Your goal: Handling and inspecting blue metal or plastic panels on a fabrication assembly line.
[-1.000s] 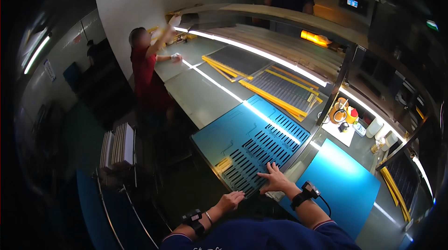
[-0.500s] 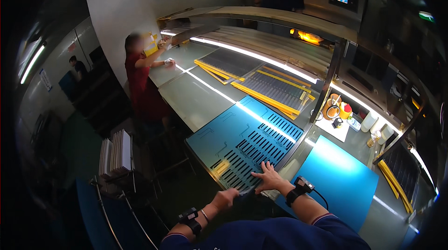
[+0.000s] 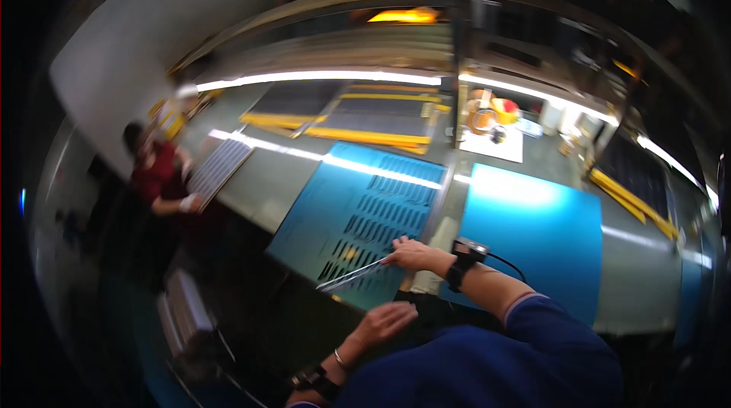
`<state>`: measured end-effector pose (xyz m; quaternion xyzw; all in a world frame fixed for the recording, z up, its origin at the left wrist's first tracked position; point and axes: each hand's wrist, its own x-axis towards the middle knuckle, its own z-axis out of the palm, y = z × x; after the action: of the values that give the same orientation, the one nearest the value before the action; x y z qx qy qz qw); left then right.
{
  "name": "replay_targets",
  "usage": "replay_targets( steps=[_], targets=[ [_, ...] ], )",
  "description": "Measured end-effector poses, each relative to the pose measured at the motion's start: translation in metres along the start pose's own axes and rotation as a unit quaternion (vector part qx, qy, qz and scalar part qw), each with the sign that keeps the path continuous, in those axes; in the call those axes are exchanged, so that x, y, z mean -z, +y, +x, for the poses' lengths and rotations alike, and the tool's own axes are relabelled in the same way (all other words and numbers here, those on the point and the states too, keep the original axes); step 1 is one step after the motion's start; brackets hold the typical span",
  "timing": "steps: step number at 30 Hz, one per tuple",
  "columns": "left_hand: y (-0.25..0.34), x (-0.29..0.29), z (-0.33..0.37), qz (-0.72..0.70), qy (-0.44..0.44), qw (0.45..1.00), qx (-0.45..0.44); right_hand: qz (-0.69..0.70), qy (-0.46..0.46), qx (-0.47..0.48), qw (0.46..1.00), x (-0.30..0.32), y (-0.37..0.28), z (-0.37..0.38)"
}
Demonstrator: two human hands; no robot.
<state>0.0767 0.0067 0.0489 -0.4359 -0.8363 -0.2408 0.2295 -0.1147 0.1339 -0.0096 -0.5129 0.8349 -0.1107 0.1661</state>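
A blue slotted panel [image 3: 358, 214] lies flat on the long workbench in front of me. My right hand [image 3: 411, 256], with a black wrist device, hovers over the panel's near corner and pinches a thin silvery metal strip [image 3: 349, 276] that points left and down. Closer to me, my left hand [image 3: 384, 322] hangs off the bench's front edge with loose fingers and nothing in it. A plain blue sheet [image 3: 533, 233] lies just right of the slotted panel.
At the left a person in a red top [image 3: 156, 176] holds a grey slotted panel [image 3: 217, 168]. Farther back lie dark slotted panels with yellow edges [image 3: 365, 122], and orange and white containers [image 3: 491, 115] stand on a white sheet. A metal frame post [image 3: 459, 73] rises mid-bench.
Both my hands were on the blue panel's near edge; now the right holds a thin strip and the left has drawn back. The person at the left has picked up a grey panel.
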Motion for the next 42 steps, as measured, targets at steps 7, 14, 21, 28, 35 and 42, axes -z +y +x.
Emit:
replay_targets(
  steps=[7, 14, 21, 28, 35, 42],
  targets=[
    [-0.093, -0.082, -0.001, 0.219, -0.137, 0.887, 0.383, 0.031, 0.286, 0.028, 0.957, 0.112, -0.032, 0.03],
    [-0.086, -0.054, 0.013, 0.159, -0.19, 0.841, 0.481, -0.022, 0.348, 0.04, 0.936, 0.198, -0.099, -0.001],
    [-0.094, -0.06, 0.018, 0.141, -0.216, 0.838, 0.481, -0.033, 0.423, 0.077, 0.902, 0.149, -0.083, -0.018],
    [-0.102, -0.062, 0.007, 0.12, -0.226, 0.826, 0.502, -0.017, 0.217, -0.012, 0.976, 0.072, -0.057, 0.004],
    [-0.108, -0.067, -0.016, 0.17, -0.118, 0.832, 0.514, -0.035, 0.205, 0.002, 0.978, 0.07, -0.06, 0.008],
    [-0.108, -0.057, -0.023, 0.191, -0.104, 0.819, 0.531, -0.048, 0.45, 0.107, 0.885, 0.205, -0.127, -0.036]
  ],
)
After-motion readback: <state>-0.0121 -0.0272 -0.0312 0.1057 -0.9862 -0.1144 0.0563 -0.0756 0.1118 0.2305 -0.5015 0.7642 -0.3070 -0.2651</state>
